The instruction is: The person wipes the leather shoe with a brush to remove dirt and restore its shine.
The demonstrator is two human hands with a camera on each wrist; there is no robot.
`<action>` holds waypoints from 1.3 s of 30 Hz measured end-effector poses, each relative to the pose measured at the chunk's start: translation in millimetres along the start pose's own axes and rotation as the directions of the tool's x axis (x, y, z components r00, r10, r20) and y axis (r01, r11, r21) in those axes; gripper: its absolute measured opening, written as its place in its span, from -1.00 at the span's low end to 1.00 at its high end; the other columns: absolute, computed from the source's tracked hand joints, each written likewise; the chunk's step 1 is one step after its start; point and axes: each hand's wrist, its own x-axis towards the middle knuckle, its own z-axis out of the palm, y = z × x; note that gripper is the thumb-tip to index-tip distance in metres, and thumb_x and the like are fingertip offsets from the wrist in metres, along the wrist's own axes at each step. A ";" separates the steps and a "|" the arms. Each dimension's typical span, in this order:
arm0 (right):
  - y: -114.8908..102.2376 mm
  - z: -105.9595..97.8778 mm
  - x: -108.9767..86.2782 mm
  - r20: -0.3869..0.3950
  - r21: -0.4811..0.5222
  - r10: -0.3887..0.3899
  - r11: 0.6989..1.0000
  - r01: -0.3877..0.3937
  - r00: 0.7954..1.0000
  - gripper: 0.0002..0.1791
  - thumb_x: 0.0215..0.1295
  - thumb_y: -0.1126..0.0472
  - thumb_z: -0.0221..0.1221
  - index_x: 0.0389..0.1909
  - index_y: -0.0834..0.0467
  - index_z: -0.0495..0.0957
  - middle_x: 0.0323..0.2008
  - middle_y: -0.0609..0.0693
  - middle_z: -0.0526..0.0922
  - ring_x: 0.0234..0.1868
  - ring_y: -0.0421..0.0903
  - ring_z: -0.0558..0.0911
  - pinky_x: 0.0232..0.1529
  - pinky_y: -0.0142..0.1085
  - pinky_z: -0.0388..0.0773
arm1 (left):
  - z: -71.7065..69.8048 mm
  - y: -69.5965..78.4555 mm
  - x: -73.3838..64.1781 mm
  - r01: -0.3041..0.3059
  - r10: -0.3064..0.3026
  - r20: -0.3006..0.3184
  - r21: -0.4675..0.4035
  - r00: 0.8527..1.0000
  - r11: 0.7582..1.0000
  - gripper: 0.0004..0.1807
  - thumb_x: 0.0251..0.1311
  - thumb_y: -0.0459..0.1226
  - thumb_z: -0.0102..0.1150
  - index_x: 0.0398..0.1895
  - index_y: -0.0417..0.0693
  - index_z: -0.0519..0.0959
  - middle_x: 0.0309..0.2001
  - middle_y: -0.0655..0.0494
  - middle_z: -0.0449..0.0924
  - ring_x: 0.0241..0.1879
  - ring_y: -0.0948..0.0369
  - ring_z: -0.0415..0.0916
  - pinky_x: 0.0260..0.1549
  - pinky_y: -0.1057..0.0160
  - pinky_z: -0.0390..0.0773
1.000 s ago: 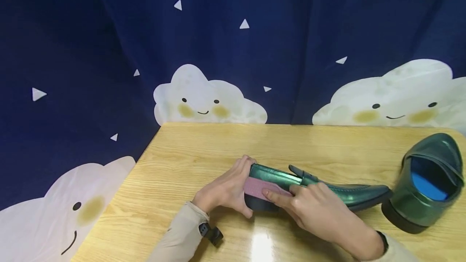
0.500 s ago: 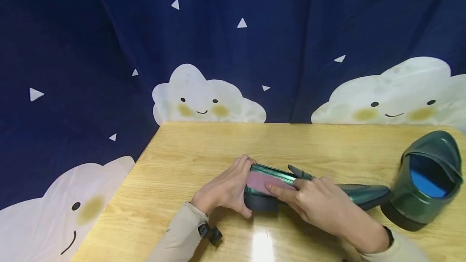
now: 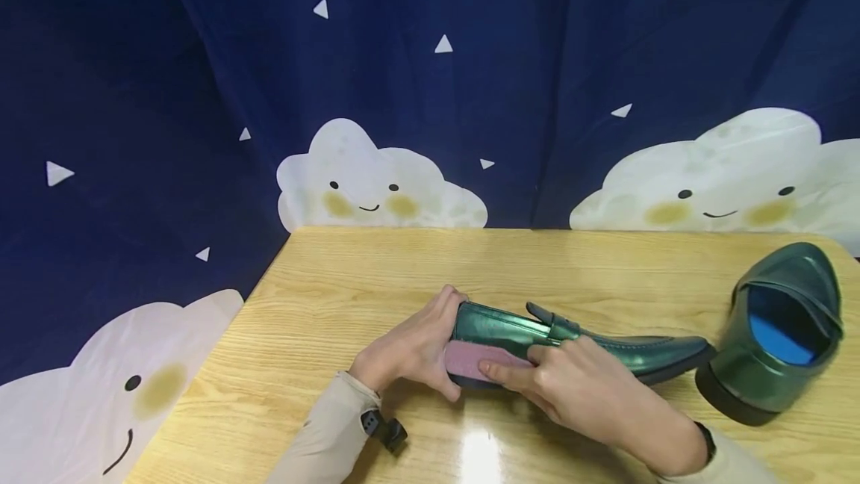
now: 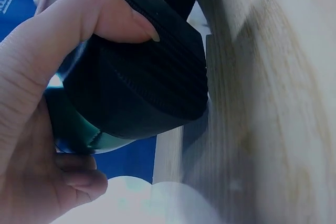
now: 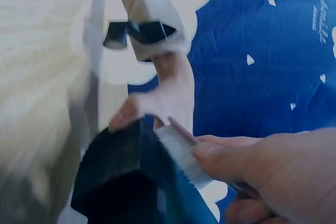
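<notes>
A shiny green loafer lies tilted on the table, toe to the right, its side facing up. My left hand grips its heel end; in the left wrist view the thumb presses on the black heel and the fingers wrap the green back. My right hand holds a pink-backed brush, forefinger laid along its back. White bristles show in the right wrist view, against the shoe's side near the sole. The brush's handle is mostly hidden in the hand.
A second green loafer with a blue insole stands at the right, close beyond the first one's toe. The wooden table ends at a dark blue curtain printed with clouds. A small black device hangs at the left wrist.
The brush has moved up the shoe's side and back down toward the sole edge. My left hand keeps its grip on the heel, and the second loafer stays where it stood.
</notes>
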 end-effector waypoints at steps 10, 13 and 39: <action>0.6 -0.1 0.6 -0.055 -0.028 0.058 0.998 -0.060 0.997 -0.48 0.03 0.22 0.36 0.07 -0.22 0.63 -0.59 -0.07 0.55 -0.72 -0.22 0.42 -0.76 -0.33 0.28 | 0.8 -1.1 -0.1 0.000 0.000 0.006 -0.027 1.000 1.000 0.23 -0.67 -0.01 0.64 0.21 -0.14 0.14 0.01 0.09 0.18 -0.08 0.25 0.31 0.03 0.37 0.42; -3.3 3.2 -0.2 -0.030 0.032 -0.022 0.999 0.022 0.999 -0.48 0.02 0.19 0.36 0.07 -0.23 0.63 -0.66 -0.17 0.45 -0.67 -0.31 0.35 -0.71 -0.36 0.31 | -0.2 -1.7 -1.1 -0.016 0.016 0.004 -0.014 1.000 1.000 0.29 -0.68 0.01 0.67 0.25 -0.16 0.10 0.02 0.08 0.18 -0.07 0.25 0.32 0.06 0.37 0.41; -1.6 3.9 -4.0 -0.052 0.096 0.012 0.995 -0.007 0.999 -0.58 0.11 0.11 0.34 0.03 -0.26 0.65 -0.69 -0.23 0.39 -0.67 -0.39 0.26 -0.71 -0.42 0.29 | 1.5 -2.5 0.8 -0.019 0.019 -0.004 -0.062 1.000 0.998 0.24 -0.69 -0.05 0.64 0.22 -0.14 0.11 -0.01 0.09 0.18 -0.11 0.27 0.35 0.02 0.40 0.42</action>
